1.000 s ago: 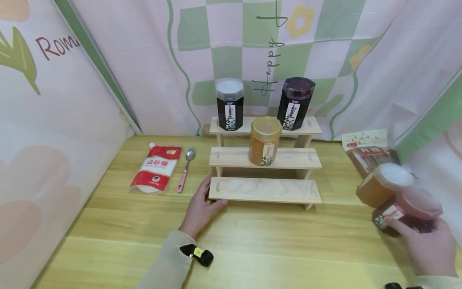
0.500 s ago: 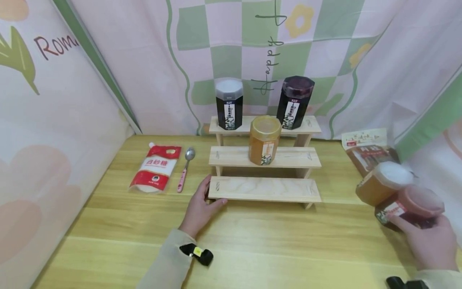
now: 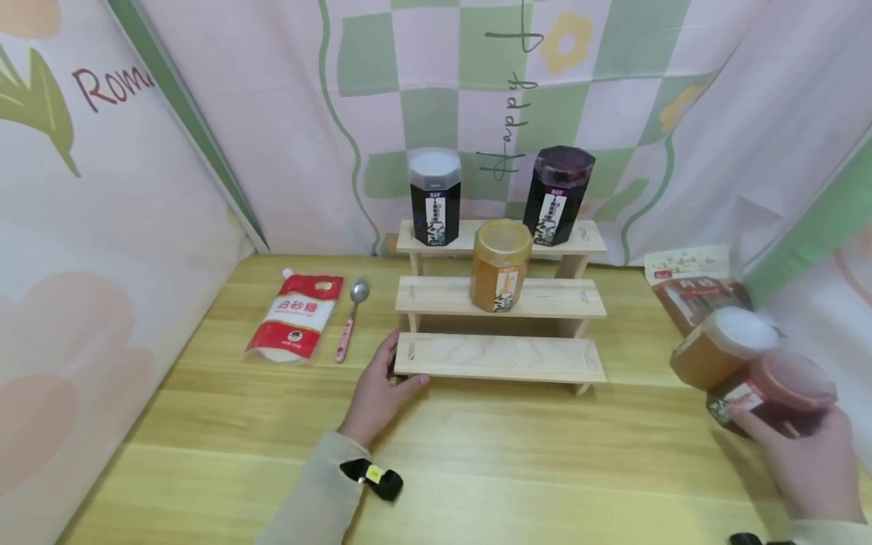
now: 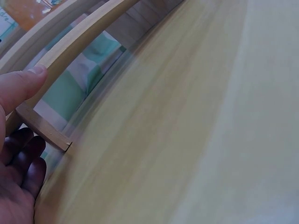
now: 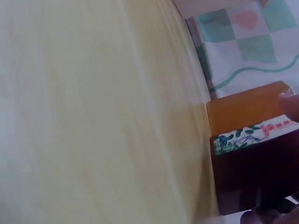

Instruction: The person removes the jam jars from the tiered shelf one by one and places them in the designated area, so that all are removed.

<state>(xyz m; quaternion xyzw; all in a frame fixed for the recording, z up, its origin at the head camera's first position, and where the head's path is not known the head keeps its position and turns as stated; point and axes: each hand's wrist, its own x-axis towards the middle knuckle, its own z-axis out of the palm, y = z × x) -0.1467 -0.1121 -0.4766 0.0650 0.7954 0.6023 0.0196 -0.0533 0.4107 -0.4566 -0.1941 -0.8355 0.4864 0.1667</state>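
Note:
My left hand (image 3: pixel 377 393) grips the left end of the lowest tier of a three-step wooden rack (image 3: pixel 500 356); its thumb lies on the front edge. In the left wrist view the other fingers (image 4: pixel 29 161) curl beside the rack's leg (image 4: pixel 44 128). At the right, my right hand (image 3: pixel 814 454) holds a dark red jam jar (image 3: pixel 770 397) by its near side, thumb across the label. An amber jar (image 3: pixel 722 348) with a whitish lid stands right behind it. Two dark jars (image 3: pixel 434 200) stand on the top tier, and a yellow-lidded honey-coloured jar (image 3: pixel 500 269) on the middle one.
On the left lie a red-and-white sugar bag (image 3: pixel 293 318) and a spoon (image 3: pixel 350 322) with a pink handle. A brown food pouch (image 3: pixel 702 291) lies at the back right. Printed curtains (image 3: pixel 286 136) close off the back and sides of the table (image 3: pixel 477 454).
The red jar in my right hand has shifted very slightly. My left hand, the rack and the other jars stay as they were.

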